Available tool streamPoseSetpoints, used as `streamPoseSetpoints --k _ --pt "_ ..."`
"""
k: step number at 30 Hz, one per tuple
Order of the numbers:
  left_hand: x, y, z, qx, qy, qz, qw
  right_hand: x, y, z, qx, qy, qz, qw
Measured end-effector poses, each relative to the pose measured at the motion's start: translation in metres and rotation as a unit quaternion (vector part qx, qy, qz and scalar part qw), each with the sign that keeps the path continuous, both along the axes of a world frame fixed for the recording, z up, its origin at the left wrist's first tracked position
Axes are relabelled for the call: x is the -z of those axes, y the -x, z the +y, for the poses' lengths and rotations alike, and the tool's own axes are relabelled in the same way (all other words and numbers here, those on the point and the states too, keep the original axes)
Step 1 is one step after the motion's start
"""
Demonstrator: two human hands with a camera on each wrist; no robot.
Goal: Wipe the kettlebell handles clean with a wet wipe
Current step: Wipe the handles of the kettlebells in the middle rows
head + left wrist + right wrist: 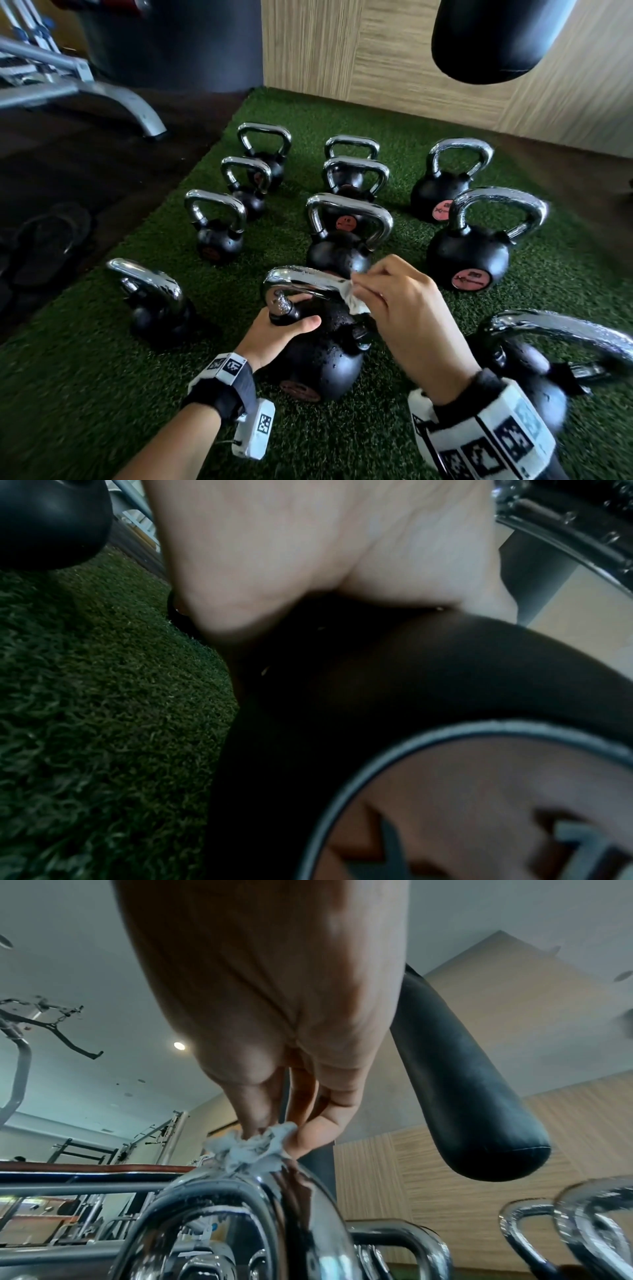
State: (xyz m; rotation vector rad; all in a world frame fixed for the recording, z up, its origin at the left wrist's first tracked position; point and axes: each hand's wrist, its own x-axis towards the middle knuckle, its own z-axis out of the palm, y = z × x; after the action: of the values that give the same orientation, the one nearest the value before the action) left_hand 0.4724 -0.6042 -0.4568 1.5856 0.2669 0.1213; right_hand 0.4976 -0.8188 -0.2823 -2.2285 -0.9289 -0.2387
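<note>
A black kettlebell [322, 356] with a wet chrome handle [301, 275] stands on the green turf in front of me. My left hand [277, 329] grips the left post of that handle where it meets the ball, thumb across the top of the ball. My right hand [383, 291] pinches a crumpled white wet wipe [352, 299] and presses it on the right end of the handle's top bar. In the right wrist view the wipe [250, 1148] is bunched between thumb and fingers on the chrome handle [267, 1191]. The left wrist view shows palm [274, 547] against the black ball [377, 683].
Several more chrome-handled kettlebells stand in rows on the turf [85, 377], one close at left [154, 301], one at right [534, 363], one just behind [342, 236]. A black punching bag [493, 37] hangs at upper right. A bench frame [102, 92] and sandals [51, 240] are at left.
</note>
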Motion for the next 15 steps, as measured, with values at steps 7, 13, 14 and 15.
streamPoseSetpoints --k 7,13,14,15 --pt "-0.005 0.002 -0.003 -0.011 -0.011 -0.007 1.000 0.013 -0.009 -0.015 0.068 -0.016 -0.039 0.997" --pt "-0.010 0.005 -0.006 -0.026 -0.009 0.006 1.000 0.036 0.010 -0.031 0.075 -0.048 -0.035 0.995" --pt "-0.010 0.005 -0.007 -0.026 -0.009 0.007 1.000 0.040 0.011 -0.033 0.085 -0.055 -0.031 0.994" --pt "-0.011 0.005 -0.007 -0.026 -0.009 0.008 1.000 0.042 0.011 -0.034 0.096 -0.061 -0.025 0.993"
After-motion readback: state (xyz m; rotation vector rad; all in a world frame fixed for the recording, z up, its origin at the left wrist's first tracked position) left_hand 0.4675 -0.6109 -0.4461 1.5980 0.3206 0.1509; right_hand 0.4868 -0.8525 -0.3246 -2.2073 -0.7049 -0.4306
